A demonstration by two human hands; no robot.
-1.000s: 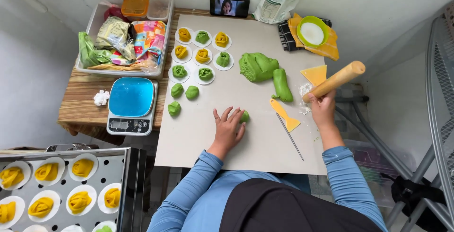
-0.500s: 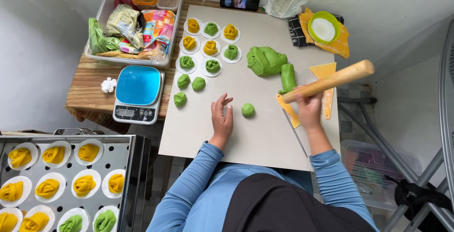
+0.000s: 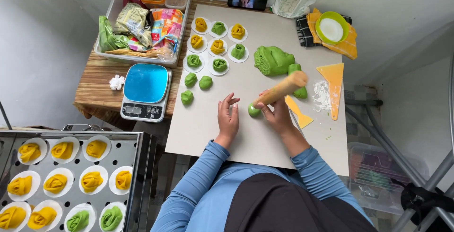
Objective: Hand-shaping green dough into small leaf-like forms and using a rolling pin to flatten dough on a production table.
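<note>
right hand [image 3: 276, 113] grip clenched on wooden rolling pin [image 3: 280, 90], tip on green dough ball [image 3: 254, 111]; left hand [image 3: 228, 116] released, flat on board [image 3: 203, 123].

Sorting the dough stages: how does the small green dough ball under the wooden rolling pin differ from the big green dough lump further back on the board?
The small green dough ball is tiny, round and smooth; the big green dough lump is far larger, rough and creased. The ball sits under the wooden rolling pin held by the right hand; the lump lies untouched. Both are green, on the pale board.

The small green dough ball [image 3: 254, 111] lies on the pale rectangular work board [image 3: 208, 123] between both grips, under the wooden rolling pin [image 3: 281, 89]. The large green dough lump [image 3: 273, 60] sits behind; the blue-topped kitchen scale [image 3: 145, 91] lies far left.
</note>
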